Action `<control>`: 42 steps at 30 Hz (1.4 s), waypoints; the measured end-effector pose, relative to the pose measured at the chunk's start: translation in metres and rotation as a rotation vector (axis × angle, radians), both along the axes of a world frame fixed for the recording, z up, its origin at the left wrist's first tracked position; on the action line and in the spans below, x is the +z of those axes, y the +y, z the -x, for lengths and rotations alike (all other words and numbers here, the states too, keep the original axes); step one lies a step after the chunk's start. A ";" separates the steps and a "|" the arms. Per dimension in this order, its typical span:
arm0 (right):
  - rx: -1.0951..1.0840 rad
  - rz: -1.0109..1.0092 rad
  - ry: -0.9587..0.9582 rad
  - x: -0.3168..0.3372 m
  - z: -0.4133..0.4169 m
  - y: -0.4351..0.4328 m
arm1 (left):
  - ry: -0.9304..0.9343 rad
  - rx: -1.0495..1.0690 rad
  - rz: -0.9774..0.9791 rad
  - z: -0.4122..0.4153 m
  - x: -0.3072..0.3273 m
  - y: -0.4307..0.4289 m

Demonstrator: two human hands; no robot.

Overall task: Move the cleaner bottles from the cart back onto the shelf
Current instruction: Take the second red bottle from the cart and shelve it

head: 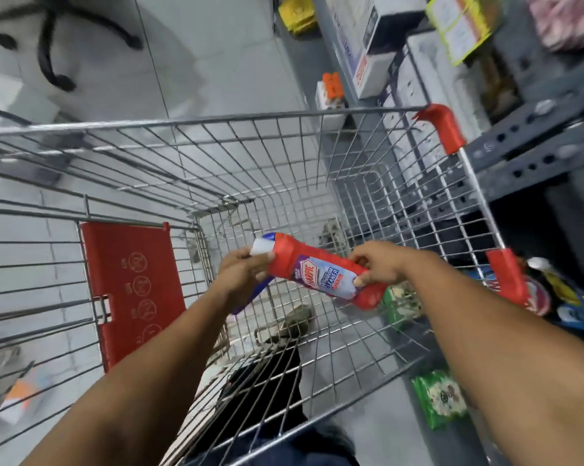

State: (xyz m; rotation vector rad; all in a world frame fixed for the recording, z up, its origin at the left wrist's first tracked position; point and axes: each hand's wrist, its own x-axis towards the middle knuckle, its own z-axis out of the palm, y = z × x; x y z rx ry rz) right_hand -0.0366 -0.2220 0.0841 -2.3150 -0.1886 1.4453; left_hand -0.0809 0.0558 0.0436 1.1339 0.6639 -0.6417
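Note:
A red cleaner bottle (320, 272) with a white cap and a blue-and-white label lies sideways in the air above the wire cart (216, 122). My left hand (241, 274) grips its cap end. My right hand (379, 264) pinches its base end. A blue bottle (250, 299) shows partly behind my left hand; I cannot tell whether that hand holds it. The grey metal shelf (536, 146) stands to the right of the cart.
The cart has a red child-seat flap (132, 290) on its left and red corner guards. Boxes (384, 45) and packets fill the shelf at the upper right. Green packets (440, 401) lie low on the right. An office chair base (48, 35) stands on the tiled floor at the top left.

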 end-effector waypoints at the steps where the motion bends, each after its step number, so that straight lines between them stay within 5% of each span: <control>1: -0.077 -0.060 -0.001 0.011 0.002 0.000 | -0.036 0.023 -0.021 -0.012 0.014 -0.004; 6: -0.502 -0.399 -0.081 0.085 0.032 0.002 | -0.332 -0.029 -0.082 -0.072 0.117 -0.031; 10: -0.775 -0.643 -0.184 0.133 0.067 0.002 | -0.553 -0.266 -0.029 -0.088 0.216 -0.052; 19: -0.954 -0.908 -0.536 0.213 0.173 -0.041 | -0.867 -0.576 -0.034 -0.021 0.358 -0.139; 32: -1.536 -0.663 -1.114 0.203 0.475 -0.172 | -1.114 -1.266 0.371 0.224 0.391 -0.364; 38: -1.745 -0.417 -1.451 0.203 0.576 -0.246 | -1.197 -1.371 0.538 0.336 0.392 -0.482; 42: -1.752 -0.356 -1.495 0.198 0.597 -0.273 | -1.273 -1.394 0.526 0.376 0.386 -0.530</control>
